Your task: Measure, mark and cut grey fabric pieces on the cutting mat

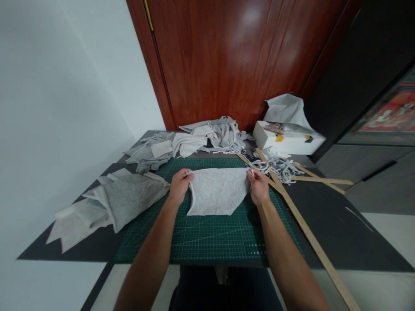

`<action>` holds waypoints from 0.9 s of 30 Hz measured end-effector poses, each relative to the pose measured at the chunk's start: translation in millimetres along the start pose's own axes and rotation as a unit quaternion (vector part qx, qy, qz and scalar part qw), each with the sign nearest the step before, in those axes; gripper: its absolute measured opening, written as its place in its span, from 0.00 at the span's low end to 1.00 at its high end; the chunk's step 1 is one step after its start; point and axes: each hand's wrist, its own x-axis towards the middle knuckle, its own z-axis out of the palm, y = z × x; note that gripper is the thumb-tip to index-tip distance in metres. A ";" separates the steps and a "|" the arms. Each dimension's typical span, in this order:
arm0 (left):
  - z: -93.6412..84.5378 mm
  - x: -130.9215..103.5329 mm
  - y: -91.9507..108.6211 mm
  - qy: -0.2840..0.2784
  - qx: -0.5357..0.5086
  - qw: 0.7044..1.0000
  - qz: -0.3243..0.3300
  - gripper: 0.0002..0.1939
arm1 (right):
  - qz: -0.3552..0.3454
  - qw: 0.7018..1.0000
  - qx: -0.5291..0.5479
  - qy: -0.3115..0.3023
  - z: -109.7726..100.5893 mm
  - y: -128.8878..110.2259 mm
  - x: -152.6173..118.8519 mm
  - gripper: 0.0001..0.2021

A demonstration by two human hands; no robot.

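Observation:
A light grey piece of fabric (218, 192) is stretched between my two hands over the green cutting mat (210, 242). Its upper edge runs nearly straight, and its lower right corner is cut at a slant. My left hand (180, 183) pinches the upper left corner between thumb and fingers. At the upper right corner, my right hand (258, 185) has the same cloth pinched. Something dark lies on the mat under my right wrist, too shaded to make out.
Grey fabric pieces (132, 196) lie left of the mat, and a heap of scraps (207, 138) lines the back. Right of it are a white box (288, 140), tangled fabric strips (280, 168) and wooden rulers (311, 237), one running past the table's front edge.

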 end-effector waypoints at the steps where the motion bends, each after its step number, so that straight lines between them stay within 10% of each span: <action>1: -1.0 0.2 1.0 0.004 0.012 1.000 0.001 0.15 | -0.001 1.000 0.010 0.004 -0.3 1.0 0.8 0.19; 14: -10.7 -2.6 3.7 0.036 0.193 0.979 0.057 0.18 | 0.051 0.995 0.082 -0.020 -0.3 -1.2 -3.2 0.20; 27: -14.7 10.3 -10.9 0.063 0.088 0.991 0.082 0.12 | 0.081 0.992 0.081 -0.045 3.5 -5.0 -4.2 0.23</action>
